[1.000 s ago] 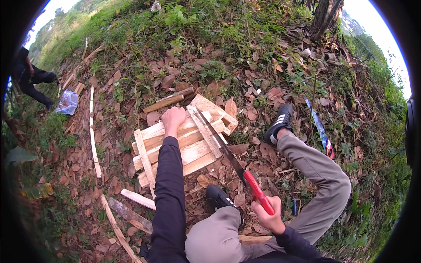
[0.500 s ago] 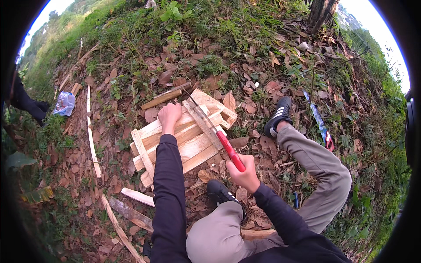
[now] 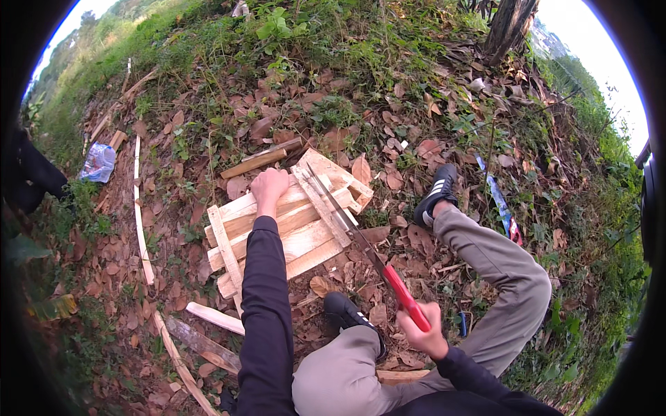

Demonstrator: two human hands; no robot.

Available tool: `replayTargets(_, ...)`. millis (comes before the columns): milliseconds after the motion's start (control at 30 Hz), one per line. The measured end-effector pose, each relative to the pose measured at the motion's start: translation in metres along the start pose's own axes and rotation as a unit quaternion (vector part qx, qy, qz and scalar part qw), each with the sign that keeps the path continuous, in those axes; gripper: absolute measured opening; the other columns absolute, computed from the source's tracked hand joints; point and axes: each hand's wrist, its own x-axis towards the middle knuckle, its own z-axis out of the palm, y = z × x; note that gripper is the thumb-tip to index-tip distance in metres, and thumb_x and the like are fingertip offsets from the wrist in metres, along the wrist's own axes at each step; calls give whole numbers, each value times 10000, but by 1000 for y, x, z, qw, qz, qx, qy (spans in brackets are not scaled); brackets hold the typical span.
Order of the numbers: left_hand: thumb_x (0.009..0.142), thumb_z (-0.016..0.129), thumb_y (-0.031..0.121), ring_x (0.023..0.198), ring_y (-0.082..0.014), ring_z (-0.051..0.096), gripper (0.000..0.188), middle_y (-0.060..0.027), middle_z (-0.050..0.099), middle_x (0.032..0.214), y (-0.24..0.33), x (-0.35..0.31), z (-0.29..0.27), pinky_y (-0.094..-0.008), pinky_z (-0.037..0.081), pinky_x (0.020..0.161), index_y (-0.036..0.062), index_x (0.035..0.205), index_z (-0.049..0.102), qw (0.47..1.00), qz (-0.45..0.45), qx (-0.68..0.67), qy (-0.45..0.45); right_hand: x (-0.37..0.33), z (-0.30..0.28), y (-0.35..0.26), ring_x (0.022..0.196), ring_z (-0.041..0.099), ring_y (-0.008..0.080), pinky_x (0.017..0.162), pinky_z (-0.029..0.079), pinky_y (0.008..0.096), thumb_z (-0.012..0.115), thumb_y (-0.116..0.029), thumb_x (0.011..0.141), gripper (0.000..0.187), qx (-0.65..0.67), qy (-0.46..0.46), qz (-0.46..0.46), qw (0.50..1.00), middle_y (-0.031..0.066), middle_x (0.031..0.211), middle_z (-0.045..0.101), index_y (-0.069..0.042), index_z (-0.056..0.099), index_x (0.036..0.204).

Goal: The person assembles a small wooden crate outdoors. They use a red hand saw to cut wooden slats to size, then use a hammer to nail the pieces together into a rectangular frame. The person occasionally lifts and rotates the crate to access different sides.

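My right hand (image 3: 424, 331) grips the red handle of a handsaw (image 3: 368, 251). Its long thin blade slants up and left across the right part of a stack of pale wooden boards (image 3: 305, 239). Beside the blade lies a narrow cross strip (image 3: 320, 206); whether the teeth touch wood cannot be made out. My left hand (image 3: 270, 188) is closed and presses on the far edge of the boards, left of the strip's upper end. What its fingers hold, if anything, is hidden. A second cross strip (image 3: 225, 251) lies over the boards' left end.
Loose wood pieces (image 3: 258, 161) lie behind the stack, and long thin strips (image 3: 141, 208) on the left. A plastic bag (image 3: 98, 163) is at far left, near another person's dark-clothed leg (image 3: 35, 170). My shoes (image 3: 438, 194) flank the work. A blue-and-red sleeve (image 3: 499, 201) lies at right among dry leaves.
My right hand has pulled the saw back, down and to the right, so more blade shows on the near side of the boards. My left hand stays in place.
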Motion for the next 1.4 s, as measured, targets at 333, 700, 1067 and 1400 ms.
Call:
replayTargets(333,922,457,378,1107,-370,661,498,-260,688,1137,-6,-3,4,-446,497,957,-4,1093,727,1000,-4,3,9,16,14,8,503,458,35,468,367,277,597,-49,814,193,30,-16,5,999,-10,531,495,5,539,638)
replayTargets(700,900,473,370,1070,-384,674,490,-265,700,1095,11,-24,2,-449,507,945,-7,1067,738,1000,23,7,-13,57,40,28,507,434,22,460,329,246,615,-72,868,203,49,18,7,999,-55,564,500,-18,575,676)
replayTargets(1067,914,457,346,1076,-361,679,470,-240,708,1104,9,-10,4,-432,510,935,5,1064,744,1000,-10,10,-3,72,58,6,499,412,59,463,335,300,611,-90,835,224,80,51,12,995,20,523,454,2,532,647)
replayTargets(1400,924,447,369,1077,-369,675,494,-247,706,1102,6,-8,10,-440,508,938,-4,1054,744,1000,-3,20,18,84,56,19,429,464,63,427,343,274,602,-34,840,254,-1,24,-55,998,-10,480,463,-10,512,604)
